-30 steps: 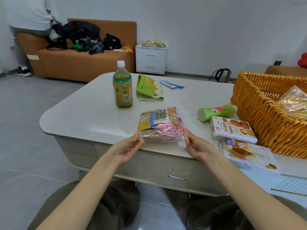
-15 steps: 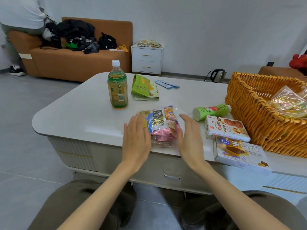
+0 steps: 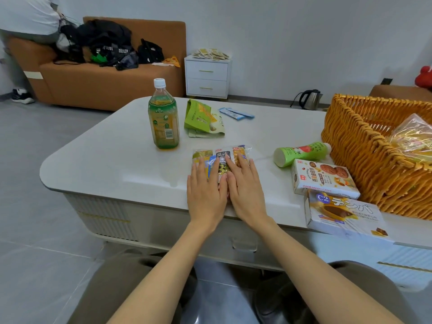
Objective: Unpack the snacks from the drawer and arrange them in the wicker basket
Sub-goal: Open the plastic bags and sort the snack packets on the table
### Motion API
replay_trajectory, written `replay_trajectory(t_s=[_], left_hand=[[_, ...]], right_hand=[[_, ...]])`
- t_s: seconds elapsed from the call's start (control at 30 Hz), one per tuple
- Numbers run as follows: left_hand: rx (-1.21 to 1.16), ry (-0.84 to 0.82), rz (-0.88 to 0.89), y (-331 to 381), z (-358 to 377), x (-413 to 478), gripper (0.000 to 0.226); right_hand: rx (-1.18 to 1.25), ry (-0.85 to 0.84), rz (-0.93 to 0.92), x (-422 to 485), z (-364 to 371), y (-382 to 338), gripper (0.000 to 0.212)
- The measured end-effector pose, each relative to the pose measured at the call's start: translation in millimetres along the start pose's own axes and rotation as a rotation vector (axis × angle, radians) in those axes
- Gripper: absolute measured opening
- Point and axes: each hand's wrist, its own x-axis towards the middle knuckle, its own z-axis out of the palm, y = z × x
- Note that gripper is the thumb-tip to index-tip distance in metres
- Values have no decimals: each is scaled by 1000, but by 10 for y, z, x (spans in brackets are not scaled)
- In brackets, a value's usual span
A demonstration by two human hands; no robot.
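Both hands flat on the snack bag (image 3: 222,160) — left hand (image 3: 205,195) and right hand (image 3: 245,192) side by side, fingers straight, pressing, likely flattening it to fit. Basket (image 3: 350,146) sits well right of the fingertips — bag not in it yet.

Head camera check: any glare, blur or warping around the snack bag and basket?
Head view: snack bag sharp under left hand and right hand; soft sheen on the table left of them; wide-angle bend curves the table edge and stretches the wicker basket at the right border.

Table (image 3: 105,160) with bottle (image 3: 163,118); packets (image 3: 201,118); boxes (image 3: 322,176); basket (image 3: 364,160)
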Motion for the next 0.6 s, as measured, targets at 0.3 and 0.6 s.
replay_trajectory(t_s=[0.3, 0.6], left_hand=[[-188, 6, -202, 30, -24, 3, 54], [-326, -134, -144, -220, -12, 121, 60]], right_hand=[[366, 45, 319, 14, 44, 57, 43], [351, -51, 358, 73, 36, 130, 40]])
